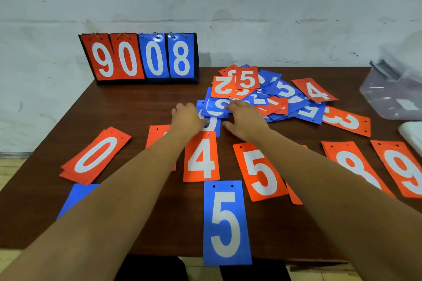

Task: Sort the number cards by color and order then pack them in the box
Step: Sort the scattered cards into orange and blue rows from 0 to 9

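Sorting under way on a dark worktop [137, 102]. Left hand [187, 118] curled over the left edge of a blue card [215, 107] at the near side of the unsorted heap [280, 96], thumb against it, apparently pinching. Right hand [242, 121] bent down onto the same card from the other side, thumb splayed free; pinching or merely pressing, impossible to tell.

Nearer the camera, a face-up row: orange 0 [96, 155], orange 4 [201, 157], orange 5 [260, 171], orange 8 [356, 166], orange 9 [404, 169], plus a further orange card [157, 134] half hidden by the left forearm. Below the row, a blue 5 [226, 221] overhanging the worktop's near edge, and a second blue card [77, 196], digit hidden, beneath the left arm. Presumably the box: a clear plastic tub [392, 96] at far right, well apart from both hands, contents unclear. At the back, against the wall, a flip scoreboard [139, 57] reading 9008.

By the look of them: thin, light, glossy, bendable sheets, prone to sliding over one another and hugging the wood. Best taken by a short edge, or slid to the worktop's lip and pinched there.
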`<state>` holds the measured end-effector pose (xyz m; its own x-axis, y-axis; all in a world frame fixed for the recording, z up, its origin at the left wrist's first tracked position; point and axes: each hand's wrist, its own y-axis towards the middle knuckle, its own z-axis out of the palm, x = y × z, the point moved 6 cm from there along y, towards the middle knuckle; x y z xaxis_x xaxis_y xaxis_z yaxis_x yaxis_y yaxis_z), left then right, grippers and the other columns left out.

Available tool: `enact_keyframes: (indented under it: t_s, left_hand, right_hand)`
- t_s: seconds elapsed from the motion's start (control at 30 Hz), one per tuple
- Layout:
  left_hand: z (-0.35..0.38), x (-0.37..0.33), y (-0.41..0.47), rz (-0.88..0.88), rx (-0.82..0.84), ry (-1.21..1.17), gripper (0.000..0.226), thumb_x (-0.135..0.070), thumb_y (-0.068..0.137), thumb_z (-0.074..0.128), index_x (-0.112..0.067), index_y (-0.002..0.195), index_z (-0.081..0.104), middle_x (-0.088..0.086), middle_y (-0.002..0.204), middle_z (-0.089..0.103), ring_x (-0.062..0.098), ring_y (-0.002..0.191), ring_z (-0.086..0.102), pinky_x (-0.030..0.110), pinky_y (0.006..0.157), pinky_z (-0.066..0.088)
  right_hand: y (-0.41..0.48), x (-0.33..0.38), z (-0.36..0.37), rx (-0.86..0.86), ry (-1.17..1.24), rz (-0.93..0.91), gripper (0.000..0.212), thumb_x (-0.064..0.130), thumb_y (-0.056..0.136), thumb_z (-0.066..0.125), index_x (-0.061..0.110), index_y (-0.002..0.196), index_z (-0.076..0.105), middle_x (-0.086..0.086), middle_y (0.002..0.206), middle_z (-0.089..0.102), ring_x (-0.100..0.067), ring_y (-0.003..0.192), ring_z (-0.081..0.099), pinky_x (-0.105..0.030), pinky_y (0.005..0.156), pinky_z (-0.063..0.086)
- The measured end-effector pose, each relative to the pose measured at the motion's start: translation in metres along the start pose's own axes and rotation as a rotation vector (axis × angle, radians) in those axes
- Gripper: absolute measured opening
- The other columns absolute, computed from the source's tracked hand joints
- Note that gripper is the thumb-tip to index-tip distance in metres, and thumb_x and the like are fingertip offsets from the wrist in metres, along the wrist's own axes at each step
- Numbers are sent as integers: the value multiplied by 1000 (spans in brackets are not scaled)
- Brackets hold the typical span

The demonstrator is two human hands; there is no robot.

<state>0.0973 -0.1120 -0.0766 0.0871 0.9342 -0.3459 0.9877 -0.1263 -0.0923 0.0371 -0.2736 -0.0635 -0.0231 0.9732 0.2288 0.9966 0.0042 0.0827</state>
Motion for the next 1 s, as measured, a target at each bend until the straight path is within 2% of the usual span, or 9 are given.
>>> enact_keyframes:
  t_s: [0.13, 0.3, 0.43, 0.53, 0.63, 0.7, 0.77, 0.9, 1.0]
  left_hand:
    - [5, -4, 19, -28, 64, -26, 45, -37, 82, 78, -7, 110, 59, 12, 108, 65, 27, 101, 63, 35, 82, 50]
    - [9, 1, 29, -122, 113, -128, 43, -35, 82, 77, -9, 114, 64, 10, 113, 65, 31, 109, 61, 40, 85, 55]
    - [3, -3, 26, -104, 62, -173, 26, -27, 91, 62, -9, 109, 66, 10, 110, 65, 29, 107, 60, 38, 79, 53]
    - [-17, -11, 12, -37, -98, -502, 25, -30, 101, 50, -10, 100, 63, 3, 90, 64, 18, 89, 62, 30, 70, 51]
    - [-23, -17, -3, -160, 70, -940, 40, -47, 98, 53, -11, 115, 58, 7, 94, 73, 17, 79, 72, 26, 64, 54]
    - [-24, -22, -11, -244, 227, -1146, 38, -34, 95, 63, -5, 119, 59, 14, 96, 75, 21, 79, 75, 26, 59, 56]
    - [-30, -19, -19, -292, 245, -1209, 26, -11, 93, 66, -1, 117, 61, 19, 96, 73, 22, 79, 75, 24, 58, 58]
    - [-37, -2, -35, -282, 166, -1315, 30, -4, 87, 71, -3, 114, 57, 19, 110, 68, 26, 96, 72, 30, 64, 58]
    - [-42, 12, -49, -270, 87, -1393, 33, -3, 85, 73, -16, 109, 54, 11, 114, 64, 24, 104, 69, 32, 68, 60]
  right_hand:
    - [13, -2, 10, -37, -68, -57, 42, 39, 98, 50, 24, 138, 51, -6, 135, 52, -27, 127, 45, -42, 106, 39]
    - [11, 7, 4, -111, -272, -197, 30, 25, 103, 41, 15, 129, 52, -10, 113, 61, -28, 106, 55, -39, 96, 41]
    - [7, 3, -14, -171, -282, -145, 25, 22, 103, 41, 9, 121, 52, -12, 109, 65, -29, 100, 59, -37, 89, 43]
    - [-2, -1, -31, -386, -213, -136, 21, 19, 96, 56, 8, 112, 64, -13, 120, 60, -31, 111, 56, -44, 97, 44]
    - [-20, 8, -49, -583, -149, -188, 16, 14, 86, 70, 9, 101, 69, -12, 112, 58, -27, 94, 61, -38, 76, 54]
    - [-28, 18, -52, -550, -146, -244, 21, 13, 83, 75, 11, 103, 69, -9, 108, 59, -21, 73, 61, -29, 56, 50]
    - [-36, 26, -51, -496, -116, -313, 25, 11, 82, 76, 11, 106, 69, -9, 109, 59, -20, 66, 62, -25, 51, 48]
    - [-46, 26, -51, -419, 400, -206, 24, 18, 96, 59, 13, 119, 64, -4, 125, 54, -9, 102, 58, -18, 82, 52]
    - [-47, 23, -43, -294, 962, 142, 28, 30, 95, 60, 21, 122, 58, -1, 118, 63, -9, 96, 66, -22, 87, 55]
